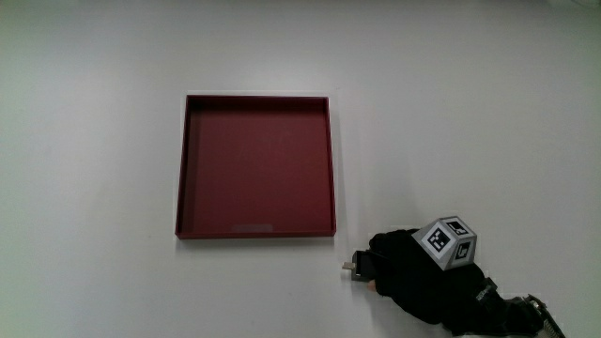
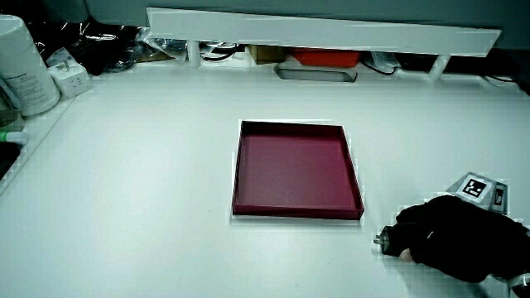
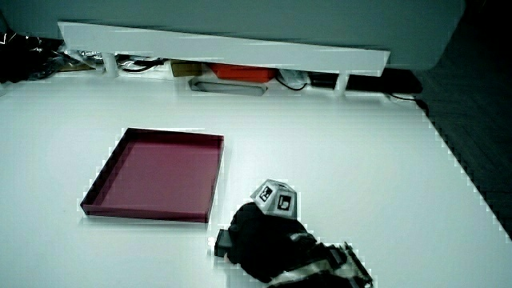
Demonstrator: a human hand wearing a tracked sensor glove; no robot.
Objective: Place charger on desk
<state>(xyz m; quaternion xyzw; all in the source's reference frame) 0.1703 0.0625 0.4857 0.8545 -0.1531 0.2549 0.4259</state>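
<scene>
The hand (image 1: 413,272) is gripping the charger (image 1: 354,267) on the white table (image 1: 94,169), beside the near corner of the dark red tray (image 1: 185,169), nearer the person.

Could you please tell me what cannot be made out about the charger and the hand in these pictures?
- Charger: in every view the hand covers all but one end, so its shape is unclear.
- Whether it touches the table: hidden under the hand.
- Forearm: cut off by the main view's edge.
</scene>
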